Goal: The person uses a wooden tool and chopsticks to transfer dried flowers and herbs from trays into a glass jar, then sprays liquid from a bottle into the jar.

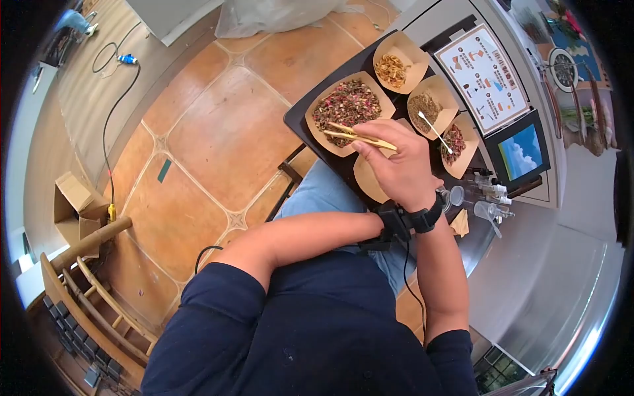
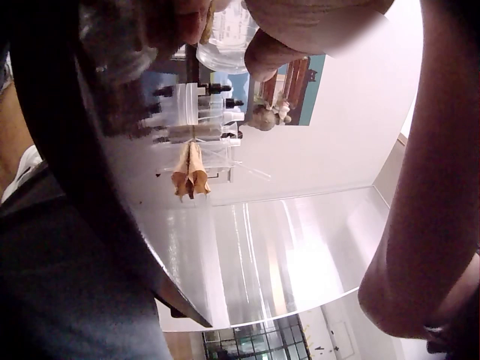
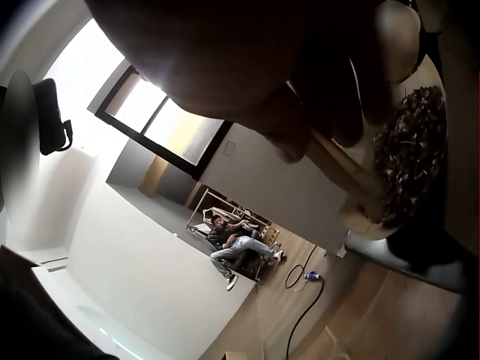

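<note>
Tweezers are being pinched in your right grip, between thumb and fingers, and are pointing away from it over the largest paper tray. The two tips are standing apart above the dried petal mix; whether they are catching a piece, the views are not showing clearly.

Your left grip is closing its fingers round a clear jar, just beside and partly behind the right grip in the head view.

Partly hidden beneath your right grip, a further paper tray is resting on the dark desk. Beyond the right grip, a paper tray of yellowish dried pieces is sitting farthest out. Nearer, a paper tray of brown crumbs is lying next to a paper tray of red and green bits, and a white swab is spanning the two. Past these, a printed sheet and a screen are standing. Small bottles and a folded brown paper are lying near your left grip.
</note>
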### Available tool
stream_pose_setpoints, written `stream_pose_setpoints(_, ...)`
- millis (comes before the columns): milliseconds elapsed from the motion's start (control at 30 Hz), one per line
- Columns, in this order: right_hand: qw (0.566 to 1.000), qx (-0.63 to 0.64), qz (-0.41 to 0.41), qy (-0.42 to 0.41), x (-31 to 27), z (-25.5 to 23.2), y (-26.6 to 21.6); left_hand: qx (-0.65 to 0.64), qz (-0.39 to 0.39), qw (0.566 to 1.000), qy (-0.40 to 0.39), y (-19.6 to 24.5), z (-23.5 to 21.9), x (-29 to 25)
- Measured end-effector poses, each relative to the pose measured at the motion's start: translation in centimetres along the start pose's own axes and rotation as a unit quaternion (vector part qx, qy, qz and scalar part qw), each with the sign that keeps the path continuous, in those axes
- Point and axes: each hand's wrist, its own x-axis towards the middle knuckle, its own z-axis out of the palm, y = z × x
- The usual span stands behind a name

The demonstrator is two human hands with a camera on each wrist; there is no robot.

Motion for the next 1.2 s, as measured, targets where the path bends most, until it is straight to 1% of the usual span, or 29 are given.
stream_pose_setpoints(33,1.0,-0.013,0.027,0.009,0.0,-0.2,0.0,0.007,0.003,1.0,0.003,-0.1,0.6,0.4)
stream_pose_setpoints(67,0.998,-0.026,0.054,0.017,-0.1,-0.5,0.0,0.014,0.006,1.0,0.007,-0.1,0.2,-0.1)
stream_pose_setpoints(100,0.998,-0.025,0.053,0.014,-0.1,-0.8,0.0,0.02,0.009,1.0,0.012,-0.2,0.6,-0.3)
stream_pose_setpoints(167,0.995,-0.039,0.061,0.068,-0.1,-1.5,0.0,0.031,0.013,0.999,0.017,-0.2,0.4,0.1)
stream_pose_setpoints(200,0.995,-0.039,0.062,0.068,-0.1,-1.6,-0.1,0.037,0.015,0.999,0.018,-0.2,0.6,0.0)
stream_pose_setpoints(300,0.996,-0.037,0.053,0.064,-0.1,-1.4,-0.4,0.055,0.018,0.998,0.017,-0.2,0.7,0.1)
stream_pose_setpoints(367,0.999,0.018,0.03,0.016,-0.1,-0.5,-0.4,0.068,0.024,0.997,0.018,0.1,-0.5,-0.3)
stream_pose_setpoints(400,0.999,0.018,0.028,0.015,-0.1,-0.4,-0.1,0.075,0.027,0.997,0.02,0.2,0.0,0.1)
stream_pose_setpoints(433,1.0,-0.005,0.01,0.016,-0.2,-0.3,0.4,0.082,0.031,0.996,0.023,0.3,0.2,0.2)
stream_pose_setpoints(467,1.0,-0.026,-0.008,0.016,-0.1,-0.2,0.6,0.089,0.034,0.995,0.026,0.4,0.2,-0.1)
stream_pose_setpoints(500,1.0,-0.025,-0.009,0.014,-0.1,-0.4,0.6,0.096,0.036,0.994,0.031,0.5,-0.3,-0.4)
stream_pose_setpoints(567,0.996,-0.065,0.04,0.048,0.1,-1.1,0.2,0.108,0.04,0.993,0.038,0.1,0.0,0.1)
stream_pose_setpoints(600,0.996,-0.065,0.042,0.048,0.2,-1.2,0.0,0.114,0.041,0.992,0.039,-0.1,1.1,0.7)
stream_pose_setpoints(700,0.997,-0.038,0.038,0.05,0.3,-0.9,-0.3,0.131,0.045,0.99,0.039,0.0,0.8,0.0)
stream_pose_setpoints(767,0.999,0.03,0.026,0.027,0.4,0.3,-0.1,0.144,0.049,0.988,0.04,0.0,0.4,0.8)
stream_pose_setpoints(800,0.999,0.03,0.026,0.027,0.4,0.5,0.2,0.15,0.052,0.986,0.042,0.1,0.8,0.9)
stream_pose_setpoints(833,0.999,0.002,0.004,0.035,0.3,0.9,0.6,0.157,0.055,0.985,0.044,0.1,0.3,0.6)
stream_pose_setpoints(867,0.999,-0.025,-0.017,0.042,0.4,1.1,0.8,0.164,0.058,0.984,0.046,0.1,0.9,1.2)
stream_pose_setpoints(900,0.999,-0.024,-0.019,0.04,0.4,0.9,0.8,0.171,0.062,0.982,0.05,0.2,0.8,0.8)
stream_pose_setpoints(967,0.995,-0.071,0.022,0.072,0.3,-0.1,0.6,0.182,0.065,0.979,0.059,0.4,0.3,0.1)
stream_pose_setpoints(1000,0.995,-0.071,0.023,0.07,0.3,-0.5,0.5,0.187,0.067,0.978,0.062,0.5,-0.1,0.6)
stream_pose_setpoints(1067,0.99,-0.088,0.04,0.104,0.4,-1.3,0.4,0.197,0.07,0.976,0.061,0.4,0.6,0.8)
stream_pose_setpoints(1133,0.989,-0.089,0.034,0.117,0.3,-1.3,0.8,0.209,0.074,0.973,0.061,0.4,1.2,0.7)
stream_pose_setpoints(1167,0.993,-0.047,0.043,0.102,0.3,-1.0,0.7,0.215,0.076,0.972,0.062,0.4,0.3,0.7)
stream_pose_setpoints(1200,0.995,-0.005,0.052,0.086,0.3,-0.7,0.7,0.221,0.079,0.97,0.063,0.4,0.9,0.5)
